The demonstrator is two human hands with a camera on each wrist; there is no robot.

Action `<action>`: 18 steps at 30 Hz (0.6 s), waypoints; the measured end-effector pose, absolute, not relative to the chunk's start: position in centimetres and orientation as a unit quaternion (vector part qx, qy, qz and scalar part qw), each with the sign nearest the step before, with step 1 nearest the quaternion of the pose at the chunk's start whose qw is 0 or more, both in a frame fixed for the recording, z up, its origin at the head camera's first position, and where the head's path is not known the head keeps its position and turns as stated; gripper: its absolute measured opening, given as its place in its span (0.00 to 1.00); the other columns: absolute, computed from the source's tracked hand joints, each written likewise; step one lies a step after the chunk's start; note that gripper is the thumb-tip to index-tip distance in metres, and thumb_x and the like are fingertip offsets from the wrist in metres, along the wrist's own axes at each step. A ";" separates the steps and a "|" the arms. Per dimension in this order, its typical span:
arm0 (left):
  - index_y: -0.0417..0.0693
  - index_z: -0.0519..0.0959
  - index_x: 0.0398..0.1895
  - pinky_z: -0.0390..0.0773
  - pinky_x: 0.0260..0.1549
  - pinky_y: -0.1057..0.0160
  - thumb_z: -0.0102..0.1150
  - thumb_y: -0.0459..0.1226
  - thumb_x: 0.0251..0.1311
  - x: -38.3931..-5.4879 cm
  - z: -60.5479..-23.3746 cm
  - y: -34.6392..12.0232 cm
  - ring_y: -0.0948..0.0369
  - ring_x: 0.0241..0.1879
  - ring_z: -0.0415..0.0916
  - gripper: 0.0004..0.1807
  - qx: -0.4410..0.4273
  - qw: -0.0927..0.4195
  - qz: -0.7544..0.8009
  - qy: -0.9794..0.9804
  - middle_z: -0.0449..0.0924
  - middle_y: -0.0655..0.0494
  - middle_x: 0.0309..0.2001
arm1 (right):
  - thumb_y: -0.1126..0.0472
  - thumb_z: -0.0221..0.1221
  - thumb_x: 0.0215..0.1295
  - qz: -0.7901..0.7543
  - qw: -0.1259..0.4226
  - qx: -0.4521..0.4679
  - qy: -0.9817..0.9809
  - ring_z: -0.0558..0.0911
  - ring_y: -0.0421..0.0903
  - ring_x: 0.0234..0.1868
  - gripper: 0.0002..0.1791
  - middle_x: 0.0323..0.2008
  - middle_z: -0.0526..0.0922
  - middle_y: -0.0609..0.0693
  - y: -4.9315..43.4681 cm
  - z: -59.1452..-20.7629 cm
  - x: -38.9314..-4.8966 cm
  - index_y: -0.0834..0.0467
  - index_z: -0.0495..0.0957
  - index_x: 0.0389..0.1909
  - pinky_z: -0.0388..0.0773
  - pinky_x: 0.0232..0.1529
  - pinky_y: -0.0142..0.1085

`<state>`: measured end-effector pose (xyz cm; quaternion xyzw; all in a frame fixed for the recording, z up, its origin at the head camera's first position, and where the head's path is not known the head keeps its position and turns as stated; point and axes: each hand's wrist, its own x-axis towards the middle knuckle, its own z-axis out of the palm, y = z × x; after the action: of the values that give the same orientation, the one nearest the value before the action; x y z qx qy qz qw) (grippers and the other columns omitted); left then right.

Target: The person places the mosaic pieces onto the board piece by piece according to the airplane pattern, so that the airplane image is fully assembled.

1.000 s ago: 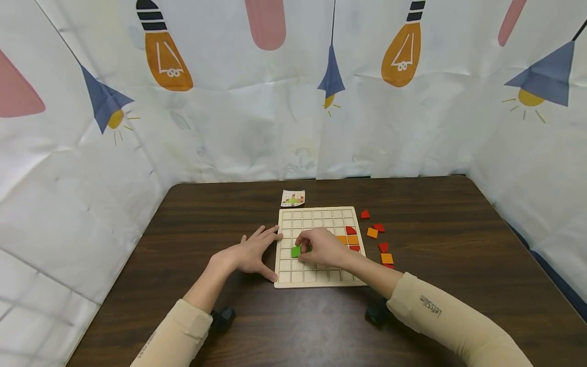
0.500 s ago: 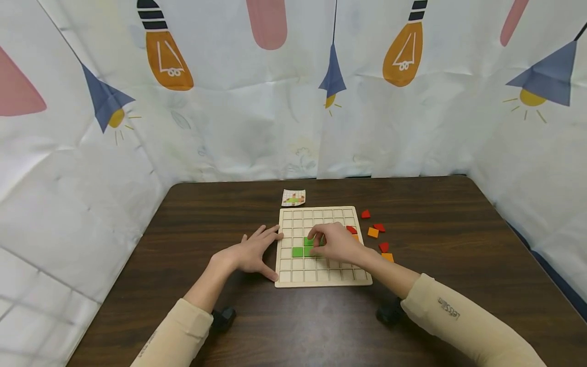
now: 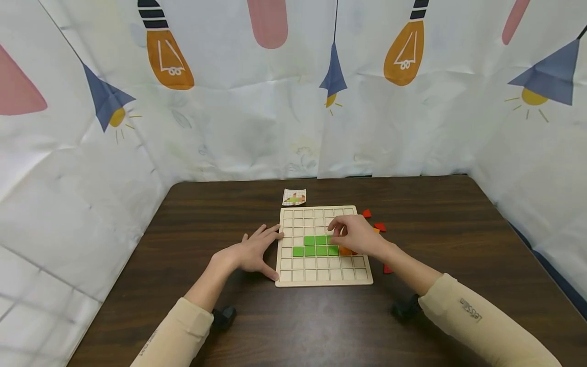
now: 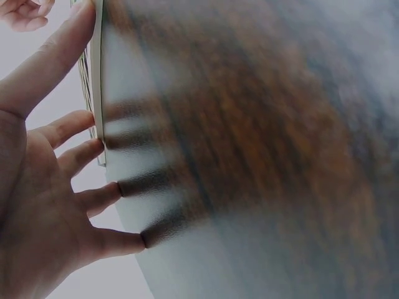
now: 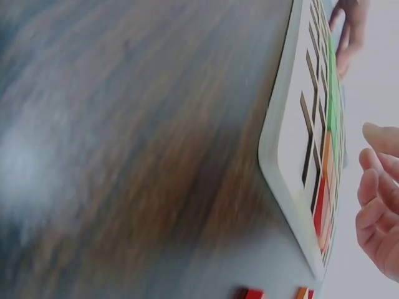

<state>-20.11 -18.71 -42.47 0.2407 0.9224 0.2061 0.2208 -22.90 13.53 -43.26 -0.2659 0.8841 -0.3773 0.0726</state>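
A pale wooden grid board [image 3: 316,278] lies mid-table in the head view. Several green square tiles [image 3: 310,251] sit in two rows of its cells, with an orange tile [image 3: 345,251] at their right, partly under the right hand. My left hand [image 3: 251,253] is spread at the board's left edge, fingertips and thumb touching the rim; the left wrist view shows its fingers [image 4: 81,156] straight. Over the right part of the board hovers my right hand [image 3: 357,235], fingers loosely bent. Its thumb [image 5: 381,138] and fingers stand apart in the right wrist view, with nothing visible between them.
Loose red pieces [image 3: 379,227] and orange ones lie right of the board, several partly hidden by the right arm. A small card [image 3: 294,197] with a coloured grid pattern lies behind the board. A printed white cloth [image 3: 257,127] hangs beyond the dark wooden table [image 3: 206,204].
My right hand has moved rightward and up off the green tiles, uncovering more of both rows and covering the orange and red pieces instead. The left hand has stayed in place.
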 end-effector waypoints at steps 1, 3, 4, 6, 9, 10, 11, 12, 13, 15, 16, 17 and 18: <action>0.47 0.59 0.80 0.40 0.65 0.21 0.81 0.53 0.50 -20.1 -42.5 -18.7 0.40 0.80 0.34 0.58 0.241 0.220 0.207 0.922 0.42 0.47 0.83 | 0.64 0.72 0.63 -0.377 0.072 -0.261 0.885 0.79 0.42 0.28 0.11 0.30 0.81 0.43 13.8 -43.3 -23.0 0.61 0.84 0.44 0.78 0.32 0.36; 0.47 0.59 0.80 0.40 0.65 0.21 0.81 0.53 0.50 -20.1 -42.6 -18.8 0.40 0.80 0.34 0.58 0.241 0.220 0.210 0.922 0.42 0.47 0.83 | 0.63 0.71 0.63 -0.377 0.069 -0.254 0.888 0.79 0.42 0.29 0.11 0.29 0.81 0.43 14.3 -43.3 -23.1 0.61 0.84 0.44 0.78 0.32 0.37; 0.47 0.59 0.80 0.40 0.65 0.21 0.81 0.53 0.50 -20.1 -42.6 -18.8 0.40 0.80 0.34 0.58 0.241 0.220 0.210 0.922 0.42 0.47 0.83 | 0.63 0.71 0.63 -0.376 0.067 -0.250 0.890 0.79 0.42 0.29 0.11 0.29 0.81 0.42 14.5 -43.3 -23.2 0.61 0.84 0.44 0.77 0.33 0.37; 0.47 0.59 0.80 0.40 0.65 0.22 0.81 0.53 0.50 -20.1 -42.6 -18.8 0.41 0.80 0.33 0.58 0.240 0.220 0.210 0.922 0.42 0.48 0.83 | 0.63 0.70 0.63 -0.374 0.062 -0.247 0.892 0.79 0.42 0.29 0.11 0.29 0.81 0.42 15.0 -43.3 -23.3 0.61 0.84 0.44 0.78 0.34 0.37; 0.47 0.59 0.80 0.39 0.65 0.22 0.80 0.53 0.50 -20.1 -42.5 -18.8 0.41 0.80 0.33 0.58 0.241 0.220 0.210 0.922 0.41 0.48 0.83 | 0.63 0.70 0.64 -0.373 0.056 -0.240 0.894 0.79 0.43 0.31 0.11 0.30 0.81 0.43 15.8 -43.2 -23.5 0.61 0.84 0.45 0.78 0.36 0.38; 0.47 0.59 0.80 0.39 0.65 0.22 0.80 0.53 0.50 -20.1 -42.5 -18.8 0.41 0.80 0.33 0.57 0.240 0.219 0.209 0.922 0.41 0.48 0.83 | 0.63 0.69 0.65 -0.373 0.055 -0.237 0.895 0.79 0.43 0.31 0.11 0.31 0.81 0.43 16.1 -43.3 -23.6 0.61 0.84 0.45 0.78 0.35 0.38; 0.47 0.59 0.80 0.40 0.65 0.22 0.80 0.53 0.50 -20.1 -42.6 -18.8 0.41 0.80 0.33 0.57 0.241 0.219 0.209 0.922 0.41 0.48 0.83 | 0.62 0.69 0.65 -0.375 0.053 -0.233 0.896 0.79 0.44 0.31 0.10 0.31 0.82 0.44 16.4 -43.2 -23.6 0.61 0.84 0.46 0.78 0.35 0.39; 0.47 0.59 0.80 0.40 0.65 0.22 0.80 0.53 0.50 -20.1 -42.6 -18.8 0.41 0.80 0.33 0.57 0.241 0.218 0.210 0.922 0.41 0.48 0.83 | 0.62 0.69 0.66 -0.377 0.052 -0.229 0.896 0.79 0.45 0.32 0.10 0.32 0.82 0.44 16.7 -43.2 -23.7 0.61 0.84 0.46 0.78 0.34 0.39; 0.47 0.59 0.80 0.40 0.65 0.22 0.80 0.53 0.50 -20.0 -42.6 -18.8 0.40 0.80 0.33 0.57 0.241 0.218 0.210 0.922 0.41 0.48 0.83 | 0.63 0.68 0.66 -0.380 0.050 -0.227 0.895 0.79 0.45 0.32 0.10 0.32 0.82 0.45 17.0 -43.2 -23.8 0.61 0.84 0.46 0.78 0.34 0.39; 0.47 0.59 0.80 0.40 0.65 0.22 0.81 0.53 0.50 -20.0 -42.5 -18.8 0.40 0.80 0.33 0.57 0.240 0.218 0.210 0.922 0.42 0.48 0.83 | 0.63 0.67 0.68 -0.385 0.047 -0.221 0.895 0.79 0.46 0.32 0.09 0.32 0.82 0.46 17.5 -43.3 -23.9 0.62 0.84 0.46 0.78 0.33 0.39; 0.47 0.59 0.80 0.39 0.65 0.22 0.81 0.53 0.50 -20.0 -42.4 -18.8 0.40 0.80 0.33 0.57 0.239 0.219 0.210 0.922 0.41 0.48 0.83 | 0.63 0.67 0.68 -0.386 0.045 -0.217 0.895 0.79 0.46 0.32 0.09 0.32 0.82 0.46 17.8 -43.3 -24.0 0.62 0.84 0.46 0.78 0.33 0.39; 0.47 0.59 0.80 0.39 0.65 0.22 0.81 0.52 0.50 -19.9 -42.4 -18.8 0.41 0.80 0.33 0.57 0.239 0.219 0.210 0.922 0.41 0.48 0.83 | 0.63 0.67 0.68 -0.387 0.043 -0.214 0.896 0.79 0.47 0.32 0.09 0.32 0.82 0.47 18.1 -43.3 -24.1 0.62 0.84 0.46 0.78 0.33 0.39; 0.47 0.59 0.80 0.39 0.66 0.22 0.81 0.52 0.50 -19.9 -42.4 -18.8 0.41 0.80 0.33 0.57 0.239 0.219 0.210 0.922 0.41 0.48 0.83 | 0.63 0.67 0.68 -0.387 0.042 -0.211 0.897 0.79 0.47 0.33 0.09 0.32 0.82 0.47 18.3 -43.4 -24.2 0.62 0.84 0.46 0.78 0.33 0.39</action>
<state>-19.92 -18.79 -42.36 0.2388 0.9224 0.2105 0.2188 -24.18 18.32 -43.39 -0.2111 0.8965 -0.3872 0.0419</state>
